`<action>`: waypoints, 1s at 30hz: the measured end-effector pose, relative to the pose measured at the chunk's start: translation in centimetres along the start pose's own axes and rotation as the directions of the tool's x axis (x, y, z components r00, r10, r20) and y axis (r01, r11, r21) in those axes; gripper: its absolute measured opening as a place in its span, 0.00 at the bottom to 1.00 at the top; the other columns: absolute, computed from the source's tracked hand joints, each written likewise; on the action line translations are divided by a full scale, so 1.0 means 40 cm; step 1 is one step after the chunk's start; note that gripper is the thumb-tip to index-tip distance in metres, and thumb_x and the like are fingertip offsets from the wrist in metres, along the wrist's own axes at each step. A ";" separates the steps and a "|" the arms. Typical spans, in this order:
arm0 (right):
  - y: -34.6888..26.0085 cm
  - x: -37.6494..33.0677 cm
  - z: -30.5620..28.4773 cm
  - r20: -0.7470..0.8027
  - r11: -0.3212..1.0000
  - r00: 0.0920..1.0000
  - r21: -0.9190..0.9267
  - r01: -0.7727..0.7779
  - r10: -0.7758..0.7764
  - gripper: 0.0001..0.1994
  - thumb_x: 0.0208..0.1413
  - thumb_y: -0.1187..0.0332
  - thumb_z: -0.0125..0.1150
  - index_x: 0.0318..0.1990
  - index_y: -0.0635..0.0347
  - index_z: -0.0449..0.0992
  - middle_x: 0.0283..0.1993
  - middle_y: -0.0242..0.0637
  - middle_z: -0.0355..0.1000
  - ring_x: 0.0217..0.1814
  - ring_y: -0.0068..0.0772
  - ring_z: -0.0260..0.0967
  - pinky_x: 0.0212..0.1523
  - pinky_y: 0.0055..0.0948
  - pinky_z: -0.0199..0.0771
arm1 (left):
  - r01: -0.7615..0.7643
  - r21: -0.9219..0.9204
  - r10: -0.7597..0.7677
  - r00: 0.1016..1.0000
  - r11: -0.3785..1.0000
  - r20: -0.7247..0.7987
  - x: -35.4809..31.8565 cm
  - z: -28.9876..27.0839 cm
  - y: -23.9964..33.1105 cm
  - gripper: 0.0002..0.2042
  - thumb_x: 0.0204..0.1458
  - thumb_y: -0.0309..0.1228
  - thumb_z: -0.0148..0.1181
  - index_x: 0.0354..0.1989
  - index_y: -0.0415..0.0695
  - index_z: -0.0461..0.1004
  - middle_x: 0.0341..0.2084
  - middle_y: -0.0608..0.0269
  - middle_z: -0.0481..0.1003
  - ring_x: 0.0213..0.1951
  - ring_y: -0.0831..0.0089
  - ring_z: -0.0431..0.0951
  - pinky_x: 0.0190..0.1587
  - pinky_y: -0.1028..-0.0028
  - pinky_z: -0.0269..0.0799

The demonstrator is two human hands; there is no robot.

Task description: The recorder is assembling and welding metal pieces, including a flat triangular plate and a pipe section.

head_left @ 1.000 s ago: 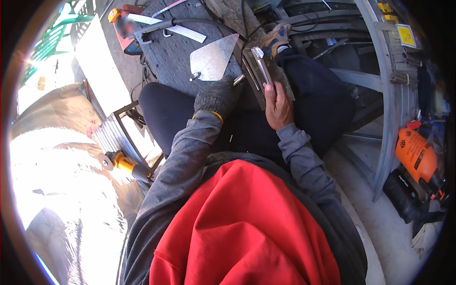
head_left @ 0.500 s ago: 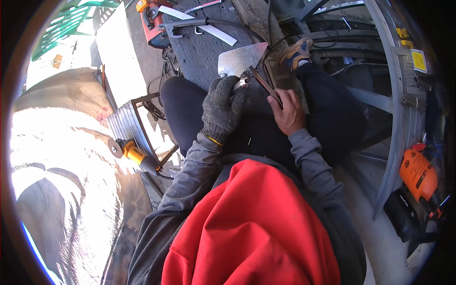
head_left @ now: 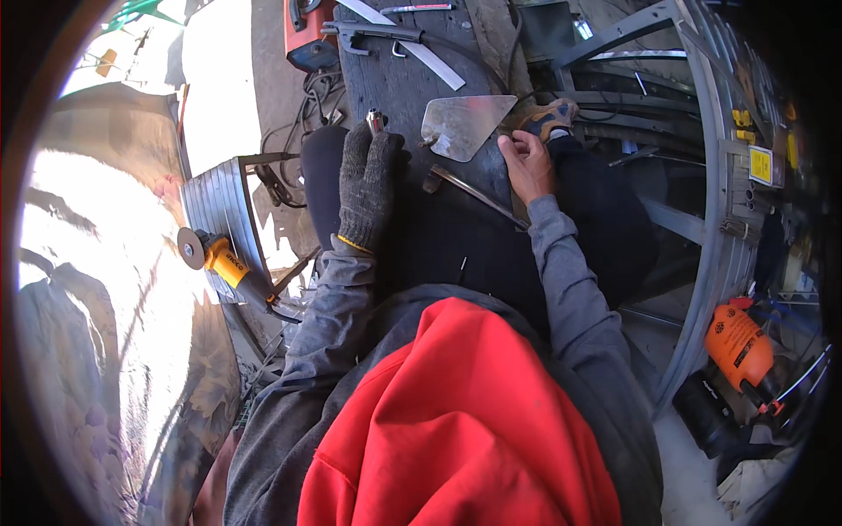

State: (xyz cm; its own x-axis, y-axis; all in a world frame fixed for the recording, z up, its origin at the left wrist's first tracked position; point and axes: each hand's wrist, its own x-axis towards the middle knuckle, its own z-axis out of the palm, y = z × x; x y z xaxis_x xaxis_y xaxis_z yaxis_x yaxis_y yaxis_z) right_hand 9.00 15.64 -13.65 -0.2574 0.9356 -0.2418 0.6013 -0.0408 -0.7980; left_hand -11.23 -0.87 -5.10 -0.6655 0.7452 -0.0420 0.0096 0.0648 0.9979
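My left hand [head_left: 368,180], in a dark grey knit glove, reaches forward over my knee, and a small metal piece [head_left: 375,117] pokes out between its fingertips. My bare right hand [head_left: 526,162] curls its fingers on the right edge of a shiny triangular metal plate [head_left: 465,124] that lies on a dark board [head_left: 399,83]. A thin metal bar [head_left: 478,197] rests slanted across my dark trousers between the two hands. A red hood fills the lower middle of the view.
A yellow angle grinder [head_left: 217,256] lies at the left beside a slatted metal frame [head_left: 219,202]. A red machine [head_left: 307,35], a clamp and a flat steel strip [head_left: 430,60] lie ahead. A curved steel frame [head_left: 712,175] runs down the right, with an orange power tool [head_left: 741,346] beyond it.
The view has tilted. My right hand has let the metal bar down onto my lap and moved to the triangular plate. My left hand has stretched forward.
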 end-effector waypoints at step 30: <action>-0.526 -0.234 -0.420 -0.691 0.666 0.625 0.277 0.693 -0.363 0.24 0.64 0.68 0.60 0.63 0.72 0.64 0.53 0.44 0.72 0.52 0.27 0.70 0.56 0.24 0.71 | -0.642 0.104 0.520 0.696 0.760 0.496 -0.009 0.069 0.340 0.28 0.43 0.41 0.77 0.51 0.41 0.79 0.31 0.54 0.79 0.30 0.57 0.81 0.33 0.64 0.75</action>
State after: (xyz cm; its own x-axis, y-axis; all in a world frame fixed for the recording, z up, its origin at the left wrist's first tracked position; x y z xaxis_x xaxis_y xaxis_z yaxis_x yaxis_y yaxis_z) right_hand 11.49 13.63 14.67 0.1429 0.8421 0.5200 0.0123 0.5238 -0.8517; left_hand -8.81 1.58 8.36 -0.0880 0.8813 0.4644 0.5123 -0.3598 0.7798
